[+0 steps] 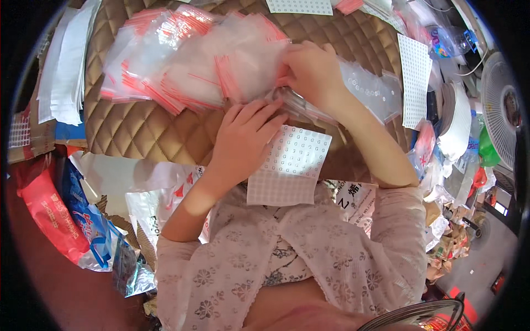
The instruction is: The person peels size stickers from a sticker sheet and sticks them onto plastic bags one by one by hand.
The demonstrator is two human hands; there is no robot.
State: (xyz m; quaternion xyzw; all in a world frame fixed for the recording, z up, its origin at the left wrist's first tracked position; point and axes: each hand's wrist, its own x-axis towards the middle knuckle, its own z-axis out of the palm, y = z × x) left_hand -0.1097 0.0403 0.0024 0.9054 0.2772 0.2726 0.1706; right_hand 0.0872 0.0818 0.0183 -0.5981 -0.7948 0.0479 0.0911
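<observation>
A heap of clear plastic zip bags [204, 71] with red edges lies on the brown quilted tabletop in front of me. My right hand [316, 74] is at the heap's right end, its fingers bent and closed on the red edge of a zip bag; the fingertips are slightly blurred. Just below, my left hand [245, 135] rests palm down at the heap's near edge, fingers stretched out and apart. Beside that hand, a white sheet of small round stickers [290, 165] hangs over the table's near edge. To the right of my right hand lie clear bags bearing small round stickers [372, 88].
More sticker sheets lie at the right edge [414, 80] and the far edge [301, 6]. A stack of white sheets [62, 66] stands at the left. Red and blue packages [52, 212] are below left. A white fan [499, 107] and cluttered bags occupy the right side.
</observation>
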